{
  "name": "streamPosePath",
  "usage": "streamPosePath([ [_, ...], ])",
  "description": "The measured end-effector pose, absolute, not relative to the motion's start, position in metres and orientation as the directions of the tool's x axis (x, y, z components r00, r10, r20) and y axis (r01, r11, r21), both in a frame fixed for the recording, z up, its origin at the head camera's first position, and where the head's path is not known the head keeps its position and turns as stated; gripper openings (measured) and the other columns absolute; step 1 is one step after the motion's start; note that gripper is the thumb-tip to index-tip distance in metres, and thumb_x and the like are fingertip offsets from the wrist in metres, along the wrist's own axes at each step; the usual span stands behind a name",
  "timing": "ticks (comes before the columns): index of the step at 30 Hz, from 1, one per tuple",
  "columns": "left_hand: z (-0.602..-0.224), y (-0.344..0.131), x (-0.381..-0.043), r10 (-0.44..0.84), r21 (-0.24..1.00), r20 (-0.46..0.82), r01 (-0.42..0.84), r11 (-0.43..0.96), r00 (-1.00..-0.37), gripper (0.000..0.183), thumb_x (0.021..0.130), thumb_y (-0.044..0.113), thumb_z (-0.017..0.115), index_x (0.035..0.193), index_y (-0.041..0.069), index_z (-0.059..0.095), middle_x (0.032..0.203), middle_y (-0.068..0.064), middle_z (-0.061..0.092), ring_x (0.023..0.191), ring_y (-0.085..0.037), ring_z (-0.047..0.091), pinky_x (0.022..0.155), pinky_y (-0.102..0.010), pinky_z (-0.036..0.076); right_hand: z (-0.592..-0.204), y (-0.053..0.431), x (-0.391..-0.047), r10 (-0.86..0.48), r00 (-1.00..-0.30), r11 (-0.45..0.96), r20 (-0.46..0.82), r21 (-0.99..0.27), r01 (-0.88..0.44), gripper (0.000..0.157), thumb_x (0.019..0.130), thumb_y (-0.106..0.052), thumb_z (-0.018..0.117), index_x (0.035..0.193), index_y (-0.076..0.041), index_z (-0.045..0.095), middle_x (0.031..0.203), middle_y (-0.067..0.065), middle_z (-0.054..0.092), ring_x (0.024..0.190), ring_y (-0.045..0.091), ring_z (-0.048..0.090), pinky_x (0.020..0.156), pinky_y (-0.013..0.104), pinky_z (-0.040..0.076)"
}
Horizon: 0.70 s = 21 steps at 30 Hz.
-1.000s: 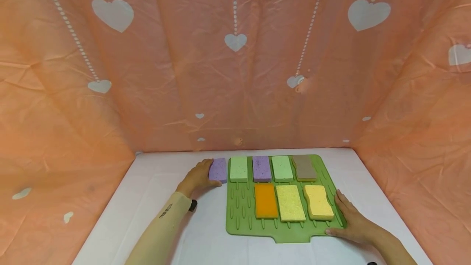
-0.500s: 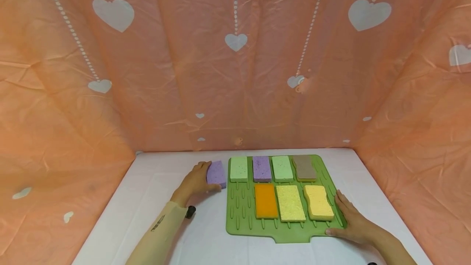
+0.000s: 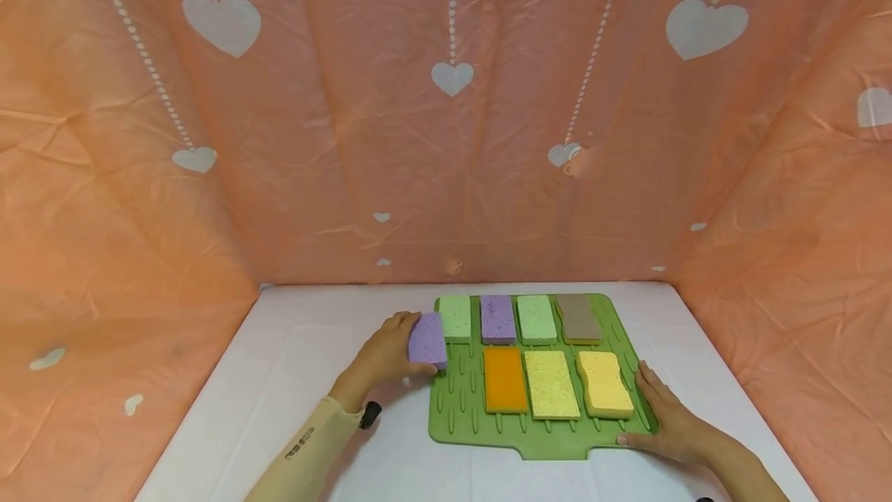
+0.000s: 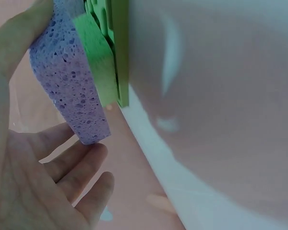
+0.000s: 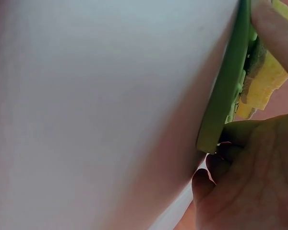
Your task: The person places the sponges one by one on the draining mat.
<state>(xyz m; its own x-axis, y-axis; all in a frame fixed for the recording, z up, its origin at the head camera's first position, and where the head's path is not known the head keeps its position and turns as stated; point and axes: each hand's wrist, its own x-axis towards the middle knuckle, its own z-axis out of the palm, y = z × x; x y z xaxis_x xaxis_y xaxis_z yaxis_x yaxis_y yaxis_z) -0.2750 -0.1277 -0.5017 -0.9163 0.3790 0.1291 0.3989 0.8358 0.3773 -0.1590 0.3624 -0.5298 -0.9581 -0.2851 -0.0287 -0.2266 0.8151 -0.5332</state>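
Note:
My left hand [image 3: 382,353] pinches a purple sponge [image 3: 427,339] between thumb and fingers, over the left edge of a green ridged mat [image 3: 453,409]. In the left wrist view the pitted purple sponge [image 4: 72,81] is tilted and partly overlaps a light green sponge [image 4: 100,62]. My right hand [image 3: 669,421] rests against the mat's near right corner, fingers fairly straight along its right side and thumb at the near edge. In the right wrist view the fingers touch the side of the mat [image 5: 223,91].
On the mat's back row lie a light green sponge [image 3: 456,318], a second purple sponge [image 3: 498,318], another light green sponge [image 3: 536,318] and a grey-topped sponge [image 3: 578,318]. In front lie an orange sponge [image 3: 505,379], a speckled yellow sponge [image 3: 551,384] and a wavy yellow sponge [image 3: 603,382].
My left hand first drew the purple sponge slightly nearer, then lifted it rightward from beside the mat to over its left edge. The right hand and mat have stayed put.

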Motion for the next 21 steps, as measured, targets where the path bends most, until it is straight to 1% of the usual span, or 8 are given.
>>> streamPosePath([
  [9, -0.5, -0.117, -0.255, 0.422, 0.369, 0.107, 0.43, 0.824, -0.9, 0.11, 0.067, 0.059, 0.087, 0.151, 0.004, 0.04, 0.149, -0.02, 0.044, 0.129, -0.037, 0.051, 0.106, -0.052, 0.045, -0.532, 0.365, -0.16, -0.283, -0.959, 0.825, -0.035, -0.518, -0.224, 0.119, 0.076, -0.049, 0.083, 0.152, 0.016, 0.017, 0.162, 0.031, 0.007, 0.138, 0.064, 0.016, 0.107, 0.075, 0.023],
  [15, -0.499, -0.114, -0.245, 0.43, 0.377, 0.138, 0.449, 0.81, -0.892, 0.11, 0.066, 0.058, 0.088, 0.15, 0.004, 0.041, 0.149, -0.02, 0.045, 0.126, -0.036, 0.052, 0.104, -0.052, 0.046, -0.532, 0.364, -0.16, -0.281, -0.959, 0.822, -0.043, -0.527, -0.217, 0.119, 0.077, -0.048, 0.083, 0.152, 0.016, 0.017, 0.162, 0.031, 0.006, 0.138, 0.064, 0.015, 0.107, 0.075, 0.022],
  [21, -0.5, -0.109, -0.235, 0.461, 0.366, 0.123, 0.472, 0.802, -0.879, 0.111, 0.067, 0.061, 0.086, 0.151, 0.005, 0.04, 0.15, -0.019, 0.043, 0.127, -0.035, 0.051, 0.105, -0.053, 0.046, -0.532, 0.364, -0.16, -0.283, -0.958, 0.818, -0.041, -0.533, -0.219, 0.119, 0.076, -0.047, 0.084, 0.152, 0.016, 0.017, 0.162, 0.032, 0.006, 0.138, 0.065, 0.015, 0.107, 0.075, 0.021],
])
